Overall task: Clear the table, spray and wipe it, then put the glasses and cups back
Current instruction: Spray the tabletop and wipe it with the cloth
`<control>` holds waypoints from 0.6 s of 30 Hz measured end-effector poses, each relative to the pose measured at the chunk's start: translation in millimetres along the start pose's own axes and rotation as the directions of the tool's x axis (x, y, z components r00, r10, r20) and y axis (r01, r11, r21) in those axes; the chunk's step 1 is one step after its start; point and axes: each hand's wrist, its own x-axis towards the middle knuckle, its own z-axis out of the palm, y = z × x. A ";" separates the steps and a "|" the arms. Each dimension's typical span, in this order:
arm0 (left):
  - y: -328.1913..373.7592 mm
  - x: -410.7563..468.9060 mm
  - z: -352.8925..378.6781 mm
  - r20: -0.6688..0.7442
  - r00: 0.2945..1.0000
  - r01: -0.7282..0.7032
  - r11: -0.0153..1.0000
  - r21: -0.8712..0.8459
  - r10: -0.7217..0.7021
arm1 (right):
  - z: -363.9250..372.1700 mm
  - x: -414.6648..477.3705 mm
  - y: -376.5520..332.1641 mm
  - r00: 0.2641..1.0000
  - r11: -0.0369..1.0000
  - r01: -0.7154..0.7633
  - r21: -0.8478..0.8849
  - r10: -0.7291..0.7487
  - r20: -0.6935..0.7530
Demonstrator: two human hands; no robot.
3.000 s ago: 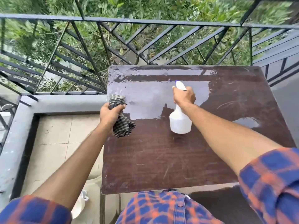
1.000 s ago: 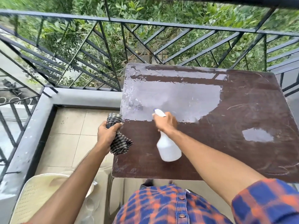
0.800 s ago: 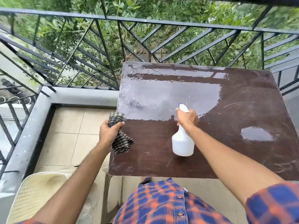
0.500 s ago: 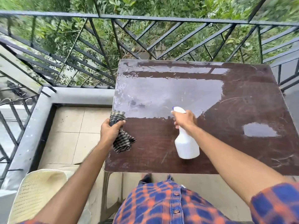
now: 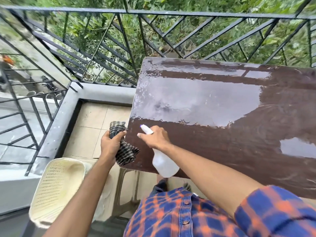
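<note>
The dark brown table stands against the balcony railing, with a wet shiny patch across its far half and a small puddle at the right. My right hand grips a white spray bottle over the table's near left corner, nozzle pointing left and index finger stretched out. My left hand holds a bunched dark checked cloth just off the table's left edge. No glasses or cups are in view.
A cream perforated plastic chair stands at the lower left beside me. The black metal railing closes off the far and left sides, with greenery beyond. A grey ledge borders the tiled floor left of the table.
My right hand has carried the spray bottle from the table's middle toward its near left corner, close to the cloth. The view has swung left. My left hand still holds the cloth.
</note>
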 end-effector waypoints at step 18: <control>-69.2 -46.6 -50.4 -0.222 0.966 0.112 0.989 -0.096 -0.130 | 38.9 -60.3 46.4 0.929 0.920 0.247 -0.305 -0.135 0.345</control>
